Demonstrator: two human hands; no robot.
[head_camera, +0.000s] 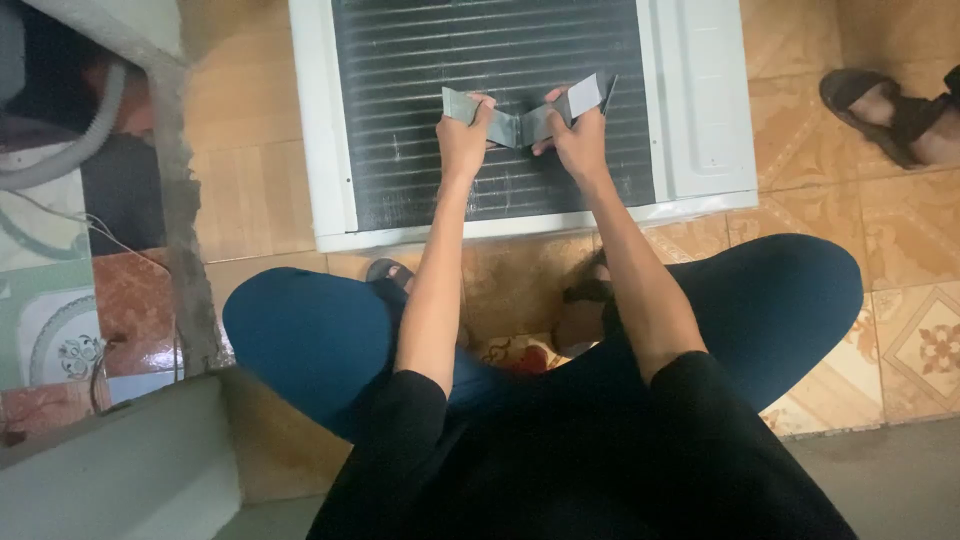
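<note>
A white air-conditioner unit lies on the tiled floor in front of me, its dark finned coil facing up. Over the coil both hands hold a bent strip of grey sheet metal. My left hand grips the strip's left end. My right hand grips its right end, where the strip folds upward. I squat with knees in dark blue trousers spread on either side of my arms.
Another person's sandalled foot rests on the tiles at the upper right. A rough wall edge, a grey hose and patterned tiles are at the left. A pale step sits at the lower left.
</note>
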